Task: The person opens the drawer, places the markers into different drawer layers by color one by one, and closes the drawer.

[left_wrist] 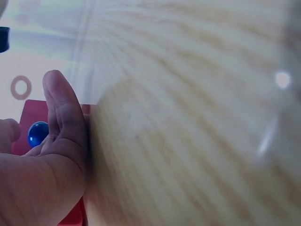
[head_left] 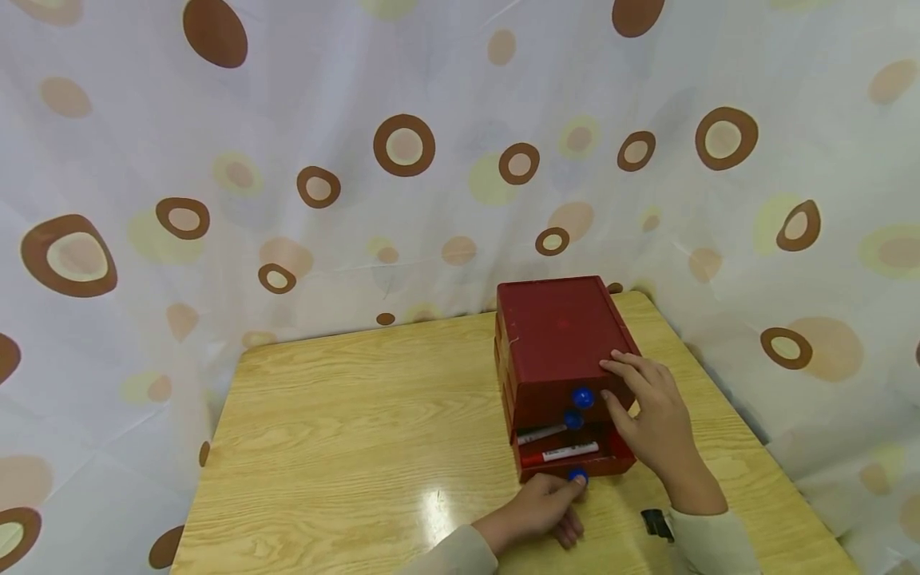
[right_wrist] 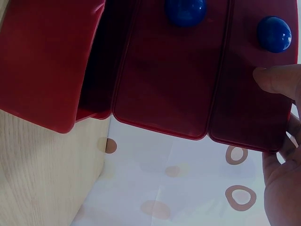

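A dark red drawer cabinet (head_left: 564,327) with blue knobs stands on the table, its bottom drawer (head_left: 611,467) pulled out. Inside lie a red-and-white marker (head_left: 568,453) and, further back, a white marker (head_left: 542,434) partly hidden by the drawers above. My left hand (head_left: 535,507) pinches the bottom drawer's blue knob (head_left: 578,476); the left wrist view shows a blue knob (left_wrist: 38,134) between thumb and fingers. My right hand (head_left: 657,411) holds the cabinet's top right front corner, fingers over the top edge, with its thumb (right_wrist: 273,80) against the top drawer's front.
The wooden table (head_left: 345,431) extends to the left of the cabinet. A small black object (head_left: 656,523) shows beside the right sleeve. Behind and on both sides hangs a white curtain (head_left: 446,80) with brown and green spots.
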The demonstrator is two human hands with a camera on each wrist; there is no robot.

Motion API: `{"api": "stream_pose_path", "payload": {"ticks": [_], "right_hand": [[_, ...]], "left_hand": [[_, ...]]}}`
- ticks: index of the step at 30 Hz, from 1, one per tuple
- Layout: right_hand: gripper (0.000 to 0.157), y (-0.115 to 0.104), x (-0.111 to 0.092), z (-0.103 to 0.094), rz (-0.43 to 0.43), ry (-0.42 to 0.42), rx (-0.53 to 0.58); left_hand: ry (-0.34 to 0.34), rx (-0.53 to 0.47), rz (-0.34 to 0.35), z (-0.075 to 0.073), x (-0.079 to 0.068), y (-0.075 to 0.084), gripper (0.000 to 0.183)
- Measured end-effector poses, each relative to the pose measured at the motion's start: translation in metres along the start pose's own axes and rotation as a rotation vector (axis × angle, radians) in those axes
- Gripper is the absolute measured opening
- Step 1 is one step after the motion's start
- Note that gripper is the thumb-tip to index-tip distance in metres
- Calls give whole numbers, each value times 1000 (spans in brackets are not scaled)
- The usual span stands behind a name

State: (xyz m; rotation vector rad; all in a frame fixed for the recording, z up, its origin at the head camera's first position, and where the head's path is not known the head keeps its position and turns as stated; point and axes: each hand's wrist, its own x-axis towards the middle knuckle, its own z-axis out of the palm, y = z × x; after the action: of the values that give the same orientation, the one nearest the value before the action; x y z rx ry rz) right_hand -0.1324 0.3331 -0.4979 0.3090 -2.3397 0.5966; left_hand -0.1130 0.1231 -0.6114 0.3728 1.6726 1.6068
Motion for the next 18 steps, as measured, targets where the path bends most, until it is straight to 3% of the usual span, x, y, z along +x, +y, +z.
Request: {"api": "stream_pose_path", "payload": {"ticks": [8,18], "right_hand": [[48,1,-1,1,-6,0,4],[46,-1,1,0,1,-4,16]], "left_hand": [[-17,-66,-44,1,3,-4,60],[-13,-219,-137,2,11,-5,64]]}}
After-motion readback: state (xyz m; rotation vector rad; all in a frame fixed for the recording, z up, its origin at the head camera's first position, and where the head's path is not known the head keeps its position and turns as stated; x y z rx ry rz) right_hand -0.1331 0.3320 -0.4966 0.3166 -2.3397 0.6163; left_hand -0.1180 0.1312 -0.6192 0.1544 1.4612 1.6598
